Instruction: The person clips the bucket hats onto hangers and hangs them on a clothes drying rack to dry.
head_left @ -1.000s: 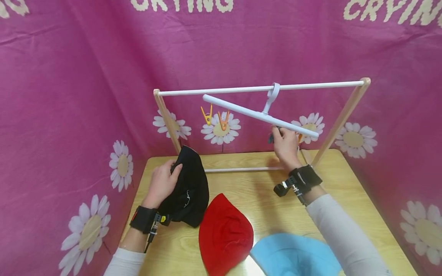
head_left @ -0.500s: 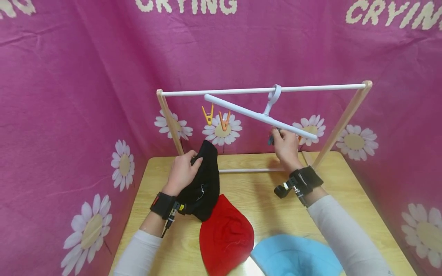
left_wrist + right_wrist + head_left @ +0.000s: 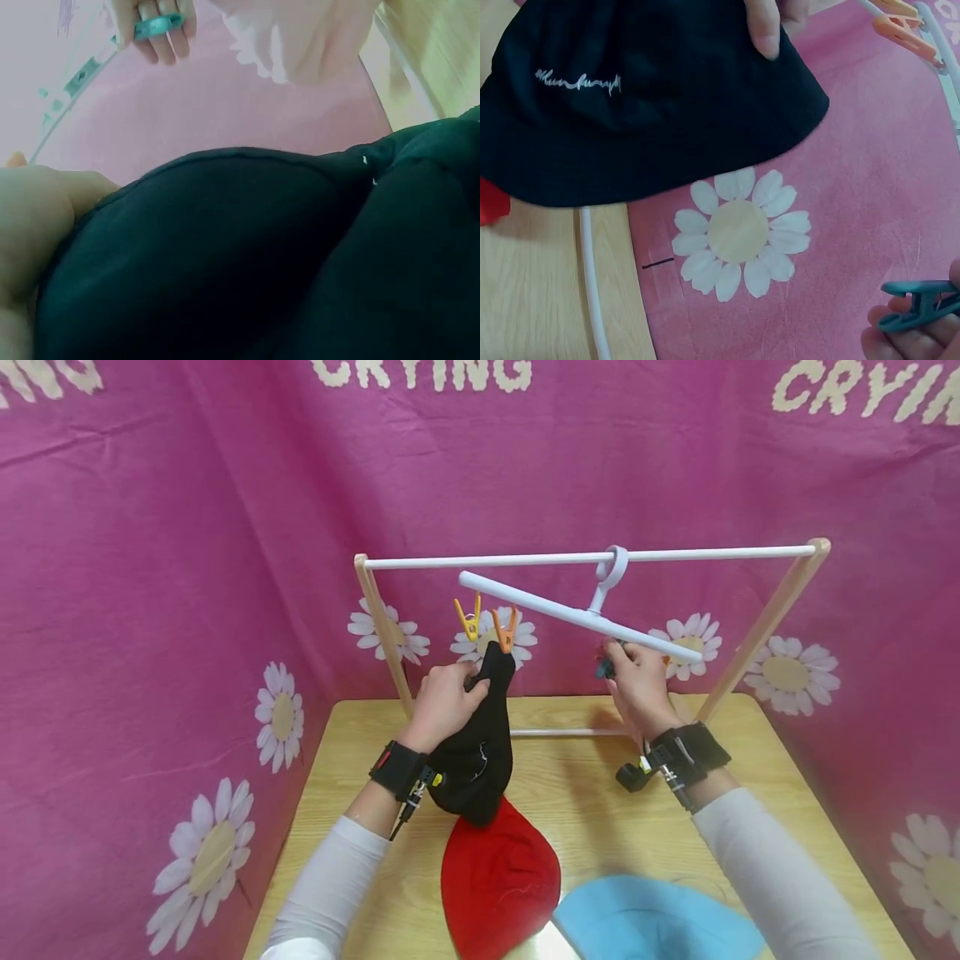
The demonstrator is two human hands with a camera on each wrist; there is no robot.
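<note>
My left hand (image 3: 442, 702) pinches the brim of a black bucket hat (image 3: 480, 760) and holds it up on the left side. White script lettering (image 3: 577, 81) shows on the hat's crown in the right wrist view. The hat's top edge overlaps an orange clothespin (image 3: 506, 631) in the head view; a yellow clothespin (image 3: 469, 625) hangs just left of that. Both hang below the left half of a pale hanger (image 3: 555, 609). Under the hanger's right half, my right hand (image 3: 641, 685) holds a teal clothespin (image 3: 915, 306) between thumb and fingers.
The hanger hooks over the white bar (image 3: 712, 556) of a wooden-ended rack, tilted down to the right. A red hat (image 3: 498, 885) lies on the table (image 3: 375, 877) below the black one, with a light blue hat (image 3: 652, 918) to its right. Pink daisy-patterned cloth (image 3: 187, 568) surrounds the table.
My left hand has carried the black hat right and upward, from the rack's left post to the hanging clothespins. My right hand stays near the hanger, holding the teal clothespin.
</note>
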